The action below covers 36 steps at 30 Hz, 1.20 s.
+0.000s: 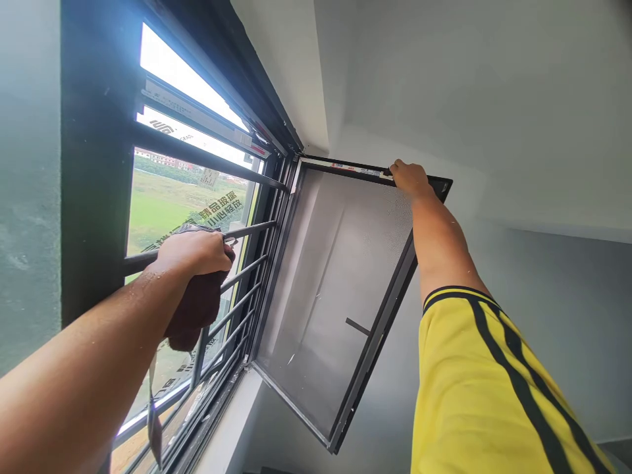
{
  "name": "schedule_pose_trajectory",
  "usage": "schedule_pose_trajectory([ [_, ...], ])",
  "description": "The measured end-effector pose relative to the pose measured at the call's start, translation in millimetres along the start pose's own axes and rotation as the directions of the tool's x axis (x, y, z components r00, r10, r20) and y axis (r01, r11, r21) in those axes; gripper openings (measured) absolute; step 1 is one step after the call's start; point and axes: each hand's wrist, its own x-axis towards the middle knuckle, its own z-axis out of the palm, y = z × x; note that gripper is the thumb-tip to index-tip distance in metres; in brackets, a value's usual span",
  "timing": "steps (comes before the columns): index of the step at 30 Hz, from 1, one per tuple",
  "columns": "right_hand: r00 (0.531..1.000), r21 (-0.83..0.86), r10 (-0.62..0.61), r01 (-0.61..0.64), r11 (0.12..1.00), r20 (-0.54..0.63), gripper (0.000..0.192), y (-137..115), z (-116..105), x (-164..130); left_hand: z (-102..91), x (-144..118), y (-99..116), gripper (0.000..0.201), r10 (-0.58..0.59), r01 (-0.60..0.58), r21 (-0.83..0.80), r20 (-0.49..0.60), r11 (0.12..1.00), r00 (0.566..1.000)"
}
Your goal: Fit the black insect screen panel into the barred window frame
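Observation:
My left hand (195, 250) is closed at one of the dark window bars (251, 228). A dark maroon cloth (195, 306) is bunched in it and hangs below the bar. My right hand (409, 178) is raised, its fingers closed on the top rail of a swung-in window screen (340, 263). White printed film (355, 170) runs along that rail to my fingertips. The screen has fine grey mesh, a dark frame and a short handle (358, 326). Part of each hand's fingers is hidden from me.
Behind the bars is window glass with printed lettering (220, 209). A tilted outer sash (197, 115) stands above it. A loose strip (154, 428) dangles at lower left. The dark window frame (93, 164) borders the left, and a grey wall (494, 99) lies right.

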Motion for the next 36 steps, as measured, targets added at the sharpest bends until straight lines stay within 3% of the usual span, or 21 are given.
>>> schedule_pose_trajectory([
  [9,0.990,0.069,0.139,-0.137,0.988,-0.027,0.051,-5.1,-0.2,4.6,4.7,3.8,-3.9,0.034,0.045,-0.046,-0.029,-0.016,0.999,0.999],
  [18,0.940,0.280,0.322,-0.280,0.918,-0.116,0.068,-1.2,5.6,17.5,3.4,2.4,-2.6,0.035,0.047,-0.048,-0.039,-0.023,0.998,0.999],
  [25,0.915,0.256,0.400,-0.376,0.891,-0.049,0.071,-1.0,8.1,28.0,2.7,0.1,-2.0,0.033,0.042,-0.043,-0.047,-0.020,0.998,0.999],
  [30,0.888,0.316,0.447,-0.396,0.862,-0.107,0.069,-1.1,9.5,33.2,4.0,1.3,-2.5,0.035,0.040,-0.041,-0.038,-0.019,0.998,0.999],
  [36,0.886,0.439,0.461,-0.393,0.808,-0.054,0.068,18.5,0.9,21.7,4.5,3.3,-3.6,0.033,0.045,-0.046,-0.033,-0.009,0.998,0.999],
])
